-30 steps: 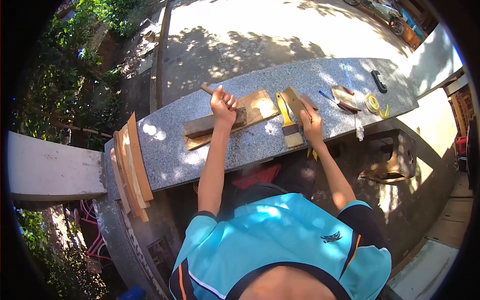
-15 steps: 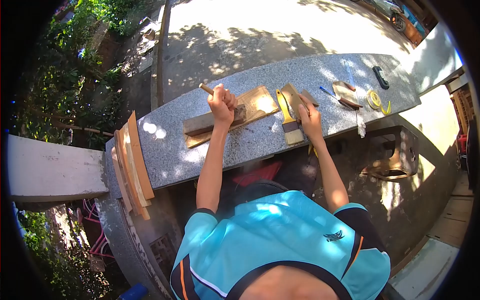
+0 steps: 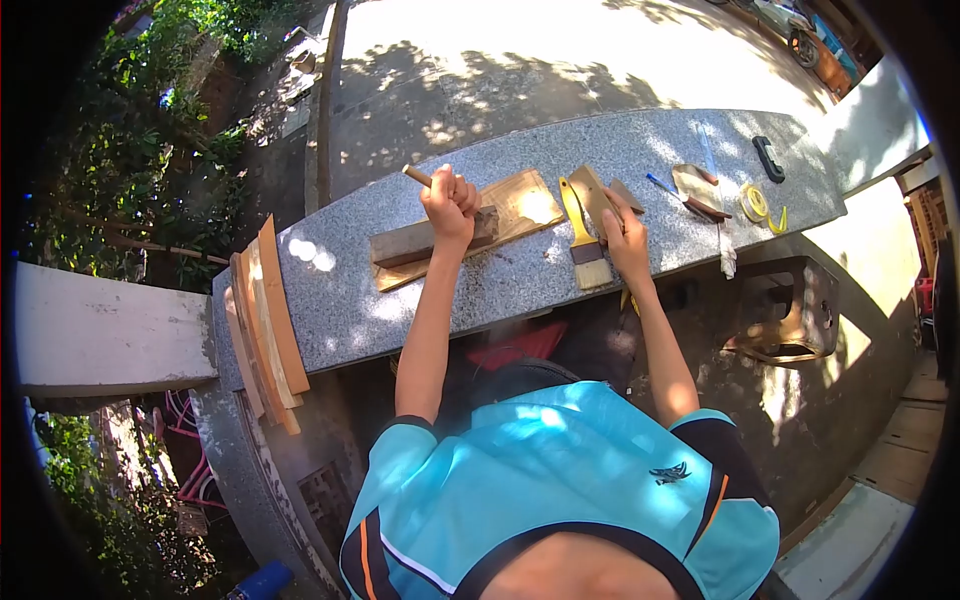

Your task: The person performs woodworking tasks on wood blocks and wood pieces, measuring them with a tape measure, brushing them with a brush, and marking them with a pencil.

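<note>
My left hand point(image 3: 450, 210) is closed in a fist around a thin round wooden stick point(image 3: 414, 174), whose end pokes out to the upper left. Beneath that fist, a dark wooden block point(image 3: 405, 243) rests on a lighter wooden board point(image 3: 530, 200). My right hand point(image 3: 626, 245) has its fingers on a flat tan piece point(image 3: 590, 188); its material is not clear. A second flat brownish piece point(image 3: 629, 196) lies just past those fingers. Left of the right hand lies a paintbrush point(image 3: 582, 235) with a yellow handle and pale bristles.
A grey stone counter point(image 3: 340, 310) carries it all. Wooden strips point(image 3: 268, 310) stack at its left end. To the right lie a blue pen point(image 3: 660, 184), a yellow tape roll point(image 3: 753, 203) and a black tool point(image 3: 768, 160). A crate point(image 3: 790, 310) stands below.
The view has shifted slightly, moving the counter and its things a little right in the picture. Both hands keep their holds, and the right fingers have shifted slightly on the tan piece.
</note>
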The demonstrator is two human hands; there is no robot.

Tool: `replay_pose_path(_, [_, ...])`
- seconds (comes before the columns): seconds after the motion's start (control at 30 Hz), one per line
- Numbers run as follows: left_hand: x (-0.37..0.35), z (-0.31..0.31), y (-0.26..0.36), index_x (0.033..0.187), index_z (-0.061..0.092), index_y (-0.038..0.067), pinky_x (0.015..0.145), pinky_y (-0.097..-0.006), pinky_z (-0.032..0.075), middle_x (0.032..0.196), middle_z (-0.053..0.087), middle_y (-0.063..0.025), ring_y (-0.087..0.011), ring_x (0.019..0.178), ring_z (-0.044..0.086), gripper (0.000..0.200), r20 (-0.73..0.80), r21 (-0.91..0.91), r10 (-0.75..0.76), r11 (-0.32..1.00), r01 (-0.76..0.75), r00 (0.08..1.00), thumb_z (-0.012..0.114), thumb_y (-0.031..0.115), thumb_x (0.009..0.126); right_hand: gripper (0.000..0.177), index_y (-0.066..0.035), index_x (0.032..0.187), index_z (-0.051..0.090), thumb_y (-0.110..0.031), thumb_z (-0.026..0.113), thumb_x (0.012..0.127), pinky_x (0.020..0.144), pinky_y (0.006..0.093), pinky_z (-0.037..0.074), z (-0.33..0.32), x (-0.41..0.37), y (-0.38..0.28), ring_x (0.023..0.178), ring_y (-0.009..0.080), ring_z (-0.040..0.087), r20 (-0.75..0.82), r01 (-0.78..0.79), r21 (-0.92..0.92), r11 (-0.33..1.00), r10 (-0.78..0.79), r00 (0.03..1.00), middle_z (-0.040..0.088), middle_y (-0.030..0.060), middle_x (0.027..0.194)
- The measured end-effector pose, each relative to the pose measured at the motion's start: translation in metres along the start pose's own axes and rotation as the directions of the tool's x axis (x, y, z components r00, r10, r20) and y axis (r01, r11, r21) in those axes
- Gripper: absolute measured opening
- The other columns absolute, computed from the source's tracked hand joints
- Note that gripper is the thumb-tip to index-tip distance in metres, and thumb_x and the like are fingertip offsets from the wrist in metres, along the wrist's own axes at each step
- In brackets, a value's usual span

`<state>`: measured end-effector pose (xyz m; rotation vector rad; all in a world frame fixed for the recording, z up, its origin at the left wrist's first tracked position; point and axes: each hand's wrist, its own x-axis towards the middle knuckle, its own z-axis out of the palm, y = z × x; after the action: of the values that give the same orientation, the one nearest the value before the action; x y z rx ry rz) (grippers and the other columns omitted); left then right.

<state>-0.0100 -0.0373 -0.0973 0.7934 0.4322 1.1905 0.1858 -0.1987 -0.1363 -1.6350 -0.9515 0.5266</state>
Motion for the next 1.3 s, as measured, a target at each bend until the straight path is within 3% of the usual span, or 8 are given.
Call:
replay_pose_path(0.43, [-0.002, 0.001, 0.001, 0.056, 0.026, 0.014, 0.036, -0.0256, 0.015, 0.045, 0.019, 0.0037, -0.0068, 0.038, 0.017, 0.037, 0.035, 0.045, 0.015, 0.999, -0.016, 0.999, 0.046, 0.021, 0.086, 0.035, -0.008, 0.119, 0.052, -0.02, 0.049, 0.086, 0.059, 0.0279, 0.046, 0.0, 0.001, 0.003, 0.065, 0.0128, 0.058, -0.001, 0.04, -0.034, 0.999, -0.04, 0.999, 0.062, 0.0131, 0.081])
replay_pose_path(0.63, [-0.001, 0.007, -0.003, 0.058, 0.029, 0.012, 0.035, -0.0235, 0.019, 0.047, 0.026, 0.0048, -0.0045, 0.037, 0.024, 0.035, 0.173, 0.181, -0.016, 0.983, -0.016, 0.985, 0.048, 0.013, 0.087, 0.041, -0.008, 0.121, 0.05, -0.021, 0.057, 0.082, 0.062, 0.0274, 0.047, 0.001, 0.006, -0.015, 0.068, 0.0129, 0.058, -0.014, 0.055, 0.318, 0.946, -0.053, 0.999, 0.062, 0.0108, 0.09])
replay_pose_path(0.7, [0.001, 0.006, -0.003, 0.058, 0.03, 0.012, 0.035, -0.0232, 0.02, 0.048, 0.028, 0.0047, -0.0045, 0.038, 0.025, 0.035, 0.214, 0.209, -0.03, 0.978, -0.016, 0.976, 0.048, 0.011, 0.087, 0.046, -0.008, 0.123, 0.049, -0.021, 0.059, 0.081, 0.061, 0.0274, 0.047, 0.007, 0.025, -0.048, 0.068, 0.0127, 0.057, 0.068, 0.318, 0.201, 0.927, -0.337, 0.939, 0.063, 0.0109, 0.089])
replay_pose_path(0.8, [-0.004, 0.004, -0.007, 0.058, 0.031, 0.011, 0.036, -0.0225, 0.022, 0.048, 0.032, 0.0044, -0.004, 0.039, 0.028, 0.034, 0.202, 0.331, -0.013, 0.942, -0.056, 0.979, 0.048, 0.011, 0.087, 0.051, -0.003, 0.13, 0.04, -0.017, 0.057, 0.084, 0.069, 0.0259, 0.047, -0.011, 0.035, -0.154, 0.081, 0.0111, 0.057, 0.488, 0.318, 0.052, 0.947, -0.302, 0.819, 0.061, 0.0082, 0.104])
replay_pose_path(0.97, [-0.007, 0.005, -0.012, 0.058, 0.034, 0.01, 0.036, -0.0222, 0.023, 0.048, 0.036, 0.0035, -0.0038, 0.039, 0.031, 0.033, 0.313, 0.426, 0.099, 0.874, -0.232, 0.945, 0.048, 0.011, 0.088, 0.048, -0.003, 0.129, 0.041, -0.011, 0.056, 0.084, 0.063, 0.0214, 0.046, 0.026, 0.051, -0.207, 0.073, 0.0089, 0.057, -0.171, 0.751, 0.233, 0.617, -0.735, 0.657, 0.063, 0.0096, 0.092])
replay_pose_path(1.1, [-0.015, 0.004, -0.013, 0.058, 0.035, 0.01, 0.037, -0.0221, 0.024, 0.048, 0.036, 0.0037, -0.0033, 0.04, 0.031, 0.033, 0.33, 0.492, 0.086, 0.834, -0.249, 0.94, 0.048, 0.011, 0.089, 0.048, -0.018, 0.13, 0.043, -0.022, 0.057, 0.084, 0.056, 0.0296, 0.044, 0.025, 0.058, -0.182, 0.057, 0.0169, 0.057, 0.645, 0.586, -0.077, 0.807, -0.408, 0.646, 0.061, 0.0173, 0.071])
replay_pose_path(1.23, [-0.006, 0.001, -0.014, 0.058, 0.036, 0.009, 0.039, -0.0216, 0.026, 0.049, 0.037, 0.0041, -0.0029, 0.043, 0.033, 0.033, 0.326, 0.474, 0.036, 0.859, -0.196, 0.945, 0.048, 0.011, 0.088, 0.043, 0.0, 0.128, 0.041, -0.01, 0.051, 0.088, 0.059, 0.0247, 0.047, 0.038, 0.053, -0.213, 0.066, 0.0105, 0.058, -0.226, 0.799, 0.155, 0.581, -0.767, 0.601, 0.064, 0.0103, 0.085])
replay_pose_path(1.3, [-0.011, 0.006, -0.015, 0.058, 0.035, 0.01, 0.039, -0.0215, 0.026, 0.049, 0.037, 0.0042, -0.0028, 0.043, 0.033, 0.033, 0.292, 0.47, 0.038, 0.865, -0.178, 0.956, 0.049, 0.011, 0.088, 0.044, -0.004, 0.129, 0.041, -0.01, 0.052, 0.087, 0.057, 0.0265, 0.047, 0.038, 0.047, -0.193, 0.065, 0.011, 0.058, 0.402, 0.753, 0.014, 0.658, -0.693, 0.598, 0.064, 0.0098, 0.083])
